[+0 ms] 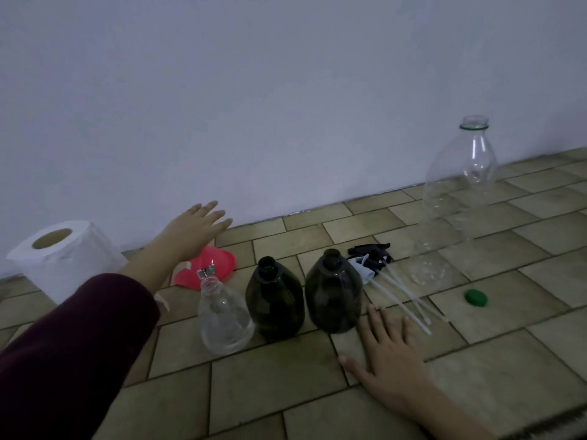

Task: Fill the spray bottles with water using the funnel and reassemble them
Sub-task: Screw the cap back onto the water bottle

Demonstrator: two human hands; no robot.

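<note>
**Floor inspection: three small bottles uncapped, both hands free**

Count on the tiled floor (286,385): three small spray bottles standing upright in a row, all open at the neck. One clear bottle (224,315) stands at the left, then a dark bottle (275,303) and a second dark bottle (334,293), the three just beside one another. One red funnel (206,268) lies behind the clear bottle. A cluster of spray heads (371,260) lies behind and right of the second dark bottle, their white dip tubes (403,296) fanning out toward the viewer; the exact number cannot be told. One large clear bottle (457,192) stands uncapped at far right, its green cap (475,296) lying apart on the tiles. One paper roll (63,258) stands at far left by the wall (286,90).

The left hand (193,230), arm in a dark red sleeve (73,344), hovers above the funnel, fingers straight and close together, gripping nothing. The right hand (387,347) rests flat on the floor, fingers spread, its fingertips just beside the second dark bottle's base and near the dip tubes.

Open tile lies in front of the row and to the right of the right hand; the wall closes off the back edge.
</note>
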